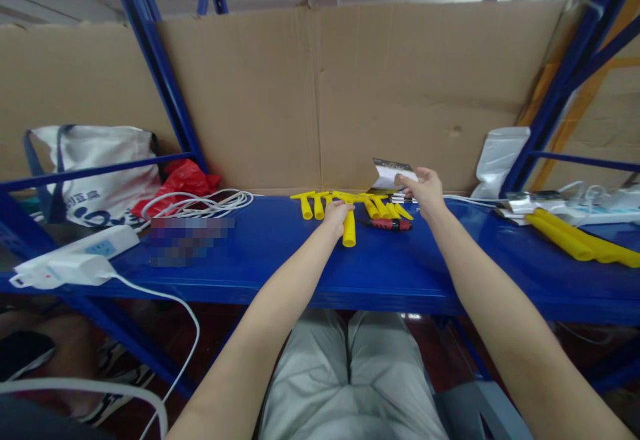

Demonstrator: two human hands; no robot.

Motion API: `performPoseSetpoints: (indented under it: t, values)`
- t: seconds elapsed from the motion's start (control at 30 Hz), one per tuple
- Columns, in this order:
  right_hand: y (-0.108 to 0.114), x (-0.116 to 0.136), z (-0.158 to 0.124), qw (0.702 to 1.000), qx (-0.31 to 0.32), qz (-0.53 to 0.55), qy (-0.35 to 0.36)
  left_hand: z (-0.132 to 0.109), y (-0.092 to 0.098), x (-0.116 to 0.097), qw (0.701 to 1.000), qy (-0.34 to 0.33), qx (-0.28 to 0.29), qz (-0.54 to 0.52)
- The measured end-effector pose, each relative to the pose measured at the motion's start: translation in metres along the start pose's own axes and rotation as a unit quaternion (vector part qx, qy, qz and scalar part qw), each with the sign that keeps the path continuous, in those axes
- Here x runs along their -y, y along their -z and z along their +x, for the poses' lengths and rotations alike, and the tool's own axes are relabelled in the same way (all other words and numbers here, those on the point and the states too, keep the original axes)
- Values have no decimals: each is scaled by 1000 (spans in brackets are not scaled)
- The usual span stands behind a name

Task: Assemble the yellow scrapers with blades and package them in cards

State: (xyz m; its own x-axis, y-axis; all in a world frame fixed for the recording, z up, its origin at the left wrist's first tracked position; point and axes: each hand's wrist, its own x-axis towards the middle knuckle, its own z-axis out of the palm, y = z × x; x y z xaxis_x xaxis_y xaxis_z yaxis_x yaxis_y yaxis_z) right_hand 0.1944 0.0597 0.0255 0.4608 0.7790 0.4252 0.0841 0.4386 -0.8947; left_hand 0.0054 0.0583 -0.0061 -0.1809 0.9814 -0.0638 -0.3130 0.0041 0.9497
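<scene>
My left hand [338,216] is closed around a yellow T-shaped squeegee [349,232], whose round handle end points toward me. A folded black-and-white printed card [393,175] is pinched in my right hand [425,190], raised above the back of the table. More yellow T-shaped tools [306,208] lie to the left of my left hand. Several other yellow pieces [381,208] are between my hands. In front of these lies a red-and-black handled tool [391,225], perhaps a screwdriver. Small black-and-white items sit under my right hand, too small to name.
Cardboard [400,80] walls the back of the blue table [280,273]. At left are a power strip [75,257], coiled white cable [215,203], a red bag [183,183] and a cloth bag [100,173]. Yellow tubes [575,237] lie right. Another person's legs [70,353] show lower left.
</scene>
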Motion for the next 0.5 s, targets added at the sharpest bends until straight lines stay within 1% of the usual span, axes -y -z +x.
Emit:
performPoseSetpoints:
  t: [0.1, 0.17, 0.37, 0.43, 0.5]
  values:
    - [-2, -5, -3, 999, 50, -8, -16, 0, 0, 1, 1000, 2, 0, 11]
    - [-3, -8, -2, 997, 65, -12, -25, -2, 0, 0, 1000, 3, -1, 20]
    - [-8, -5, -5, 996, 81, -23, -42, -4, 0, 1, 1000, -1, 6, 10]
    - [-10, 0, -8, 995, 79, -21, -55, -1, -1, 3, 1000, -1, 7, 8]
    - [-11, 5, -11, 994, 81, -13, -74, 4, -1, 4, 1000, -15, 1, -6]
